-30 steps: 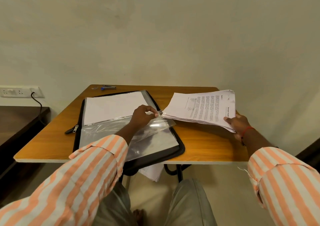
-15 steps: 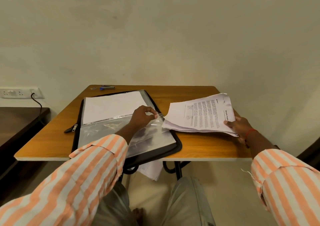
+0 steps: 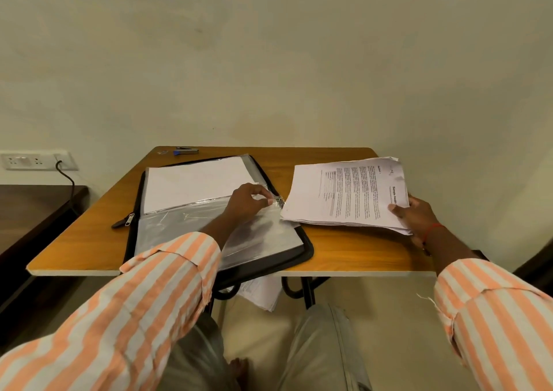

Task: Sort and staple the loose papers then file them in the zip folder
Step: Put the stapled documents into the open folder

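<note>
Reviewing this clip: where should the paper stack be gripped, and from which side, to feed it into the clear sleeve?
Grip the paper stack by its right end, from the right, thumb on top, as the right hand does. That leaves its left edge free, facing the clear sleeve corner the left hand pinches.

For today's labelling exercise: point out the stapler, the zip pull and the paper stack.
stapler [image 3: 186, 150]: head view, middle of its body.
zip pull [image 3: 129, 220]: head view, its metal tab.
paper stack [image 3: 347, 194]: head view, printed top sheet.
</note>
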A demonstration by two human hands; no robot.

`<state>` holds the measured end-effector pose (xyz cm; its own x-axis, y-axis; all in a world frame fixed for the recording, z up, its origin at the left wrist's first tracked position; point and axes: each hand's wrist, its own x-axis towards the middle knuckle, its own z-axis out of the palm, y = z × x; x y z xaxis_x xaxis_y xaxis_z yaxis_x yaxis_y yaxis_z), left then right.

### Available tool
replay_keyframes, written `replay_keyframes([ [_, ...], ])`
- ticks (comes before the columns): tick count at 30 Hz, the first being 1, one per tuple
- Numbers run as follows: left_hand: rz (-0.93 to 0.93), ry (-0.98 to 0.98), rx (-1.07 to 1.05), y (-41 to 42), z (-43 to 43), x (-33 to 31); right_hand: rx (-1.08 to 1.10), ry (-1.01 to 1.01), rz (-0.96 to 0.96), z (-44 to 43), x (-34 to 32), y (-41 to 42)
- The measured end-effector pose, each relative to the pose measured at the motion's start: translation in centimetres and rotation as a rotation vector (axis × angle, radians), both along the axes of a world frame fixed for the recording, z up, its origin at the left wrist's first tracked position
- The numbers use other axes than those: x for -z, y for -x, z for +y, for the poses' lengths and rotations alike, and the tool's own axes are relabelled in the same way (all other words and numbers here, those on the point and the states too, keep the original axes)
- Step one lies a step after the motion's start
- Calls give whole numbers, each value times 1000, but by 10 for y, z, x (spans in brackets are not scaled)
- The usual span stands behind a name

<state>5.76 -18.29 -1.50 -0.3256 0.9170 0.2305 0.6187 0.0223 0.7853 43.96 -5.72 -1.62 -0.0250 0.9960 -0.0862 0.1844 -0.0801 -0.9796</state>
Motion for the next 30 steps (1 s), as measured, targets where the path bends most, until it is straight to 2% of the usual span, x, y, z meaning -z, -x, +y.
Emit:
replay_keyframes([
  [5,-12,15,-2,-1,1,1,-36,60,83,-1,0,4],
  [11,30,40,23,1,3,7,-186,173,45,-11,-3,11],
  [16,174,81,28,7,8,15,-240,204,32,-11,-5,10],
  [22,365,185,-61,12,24,17,-288,216,29,-3,-8,12],
  [27,490,221,2,8,37,19,-329,241,70,5,-13,12],
  [30,484,256,113,11,45,16,-348,269,95,14,-8,8],
])
